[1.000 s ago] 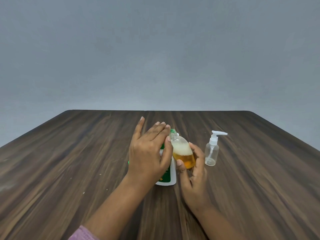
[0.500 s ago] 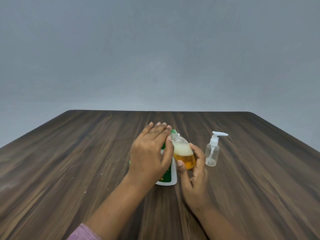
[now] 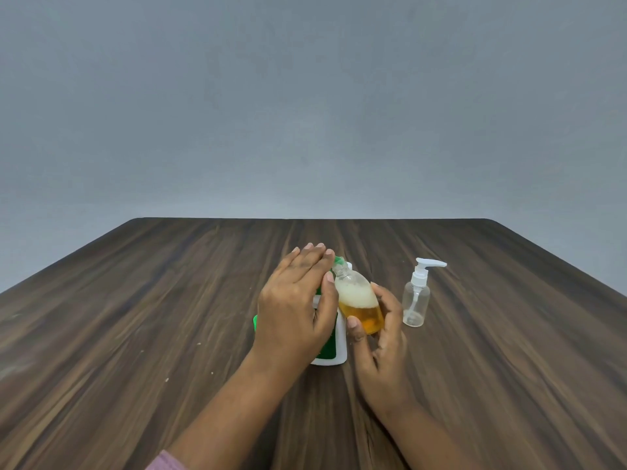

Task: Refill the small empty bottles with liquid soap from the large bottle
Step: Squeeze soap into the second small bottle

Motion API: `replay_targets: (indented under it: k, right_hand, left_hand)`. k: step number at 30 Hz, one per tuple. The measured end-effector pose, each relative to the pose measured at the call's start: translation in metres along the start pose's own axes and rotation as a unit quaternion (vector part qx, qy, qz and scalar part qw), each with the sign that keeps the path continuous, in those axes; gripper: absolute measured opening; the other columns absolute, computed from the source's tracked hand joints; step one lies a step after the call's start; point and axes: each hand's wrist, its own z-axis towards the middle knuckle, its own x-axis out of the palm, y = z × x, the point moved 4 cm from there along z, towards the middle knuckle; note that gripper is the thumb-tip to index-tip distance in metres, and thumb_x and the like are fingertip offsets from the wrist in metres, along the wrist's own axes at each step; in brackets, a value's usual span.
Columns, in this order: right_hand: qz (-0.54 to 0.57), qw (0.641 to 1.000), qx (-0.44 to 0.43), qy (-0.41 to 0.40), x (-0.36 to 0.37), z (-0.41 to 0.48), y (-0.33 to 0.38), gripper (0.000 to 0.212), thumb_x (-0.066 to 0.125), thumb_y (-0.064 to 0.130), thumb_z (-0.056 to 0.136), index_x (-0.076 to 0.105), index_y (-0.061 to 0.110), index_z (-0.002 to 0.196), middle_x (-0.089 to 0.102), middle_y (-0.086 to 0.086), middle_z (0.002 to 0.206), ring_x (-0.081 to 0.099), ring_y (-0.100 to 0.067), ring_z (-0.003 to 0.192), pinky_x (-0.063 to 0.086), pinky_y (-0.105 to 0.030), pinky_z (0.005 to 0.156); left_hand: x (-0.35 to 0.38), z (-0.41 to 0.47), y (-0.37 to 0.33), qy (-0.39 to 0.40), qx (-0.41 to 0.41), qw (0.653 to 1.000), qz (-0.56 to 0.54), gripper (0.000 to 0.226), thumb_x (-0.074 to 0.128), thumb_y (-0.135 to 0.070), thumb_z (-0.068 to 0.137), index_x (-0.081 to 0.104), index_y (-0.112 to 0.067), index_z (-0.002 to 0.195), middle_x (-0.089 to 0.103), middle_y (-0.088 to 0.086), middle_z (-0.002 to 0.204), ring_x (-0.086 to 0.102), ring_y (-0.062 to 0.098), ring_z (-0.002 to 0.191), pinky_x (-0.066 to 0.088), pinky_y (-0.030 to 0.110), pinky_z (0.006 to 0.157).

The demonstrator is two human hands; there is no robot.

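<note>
A large white bottle with a green label (image 3: 339,346) stands mid-table, mostly hidden behind my left hand (image 3: 295,307). That hand lies over its pump top with the fingers straight and together. The green spout (image 3: 338,260) pokes out past my fingertips. My right hand (image 3: 383,347) grips a small clear bottle (image 3: 359,303), tilted with its open neck at the spout. It holds amber liquid soap at the bottom with white foam above.
A second small clear bottle (image 3: 415,300), empty and fitted with a white pump, stands upright just right of my right hand. A bit of green (image 3: 255,323) shows at my left hand's left edge. The dark wooden table (image 3: 135,317) stretches wide on both sides.
My left hand's fingers, raised and spread a second ago, have come down flat and together onto the pump top. The small bottle and my right hand have hardly moved.
</note>
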Motion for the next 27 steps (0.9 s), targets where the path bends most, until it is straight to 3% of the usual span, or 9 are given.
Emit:
replay_targets:
  k: [3, 9, 13, 18, 27]
  right_hand:
    - [0.004, 1.000, 0.003, -0.006, 0.000, 0.000, 0.000, 0.042, 0.052, 0.023, 0.091, 0.039, 0.018, 0.131, 0.061, 0.003, 0.112, 0.062, -0.003, 0.094, 0.048, -0.008, 0.070]
    - [-0.021, 1.000, -0.006, 0.008, -0.002, 0.000, -0.004, 0.042, 0.054, 0.001, 0.088, 0.041, 0.007, 0.128, 0.061, 0.007, 0.108, 0.062, 0.001, 0.090, 0.047, -0.006, 0.068]
    - [-0.018, 1.000, -0.010, 0.005, -0.001, 0.001, -0.003, 0.041, 0.055, 0.004, 0.090, 0.041, 0.009, 0.128, 0.060, 0.014, 0.107, 0.062, 0.002, 0.088, 0.045, -0.005, 0.067]
    - [0.002, 1.000, -0.005, -0.003, -0.001, 0.002, 0.001, 0.041, 0.051, 0.025, 0.091, 0.039, 0.019, 0.130, 0.061, 0.014, 0.106, 0.063, -0.004, 0.087, 0.048, -0.009, 0.067]
    - [-0.008, 1.000, -0.007, 0.010, -0.002, 0.000, -0.003, 0.040, 0.054, 0.007, 0.092, 0.040, 0.009, 0.129, 0.060, 0.012, 0.106, 0.062, -0.002, 0.087, 0.046, -0.006, 0.066]
  left_hand:
    - [-0.001, 0.004, -0.001, 0.002, 0.010, 1.000, 0.007, 0.038, 0.043, -0.020, 0.092, 0.070, -0.002, 0.110, 0.069, 0.009, 0.114, 0.062, 0.020, 0.113, 0.044, 0.034, 0.101]
    - [0.003, -0.004, 0.006, -0.003, -0.012, 1.000, -0.019, 0.038, 0.041, -0.018, 0.093, 0.068, 0.000, 0.113, 0.067, 0.010, 0.117, 0.060, 0.020, 0.116, 0.043, 0.035, 0.102]
    - [0.001, -0.005, 0.006, -0.003, -0.005, 1.000, -0.025, 0.038, 0.041, -0.018, 0.093, 0.068, 0.000, 0.114, 0.066, 0.010, 0.118, 0.058, 0.019, 0.117, 0.043, 0.035, 0.102]
    - [-0.002, 0.004, -0.001, -0.010, 0.014, 1.000, -0.006, 0.036, 0.043, -0.018, 0.091, 0.071, -0.001, 0.107, 0.070, 0.009, 0.111, 0.062, 0.018, 0.111, 0.044, 0.032, 0.101]
    - [0.002, -0.004, 0.006, -0.002, 0.019, 1.000, -0.009, 0.037, 0.042, -0.018, 0.092, 0.069, -0.001, 0.111, 0.068, 0.010, 0.115, 0.061, 0.018, 0.114, 0.045, 0.034, 0.101]
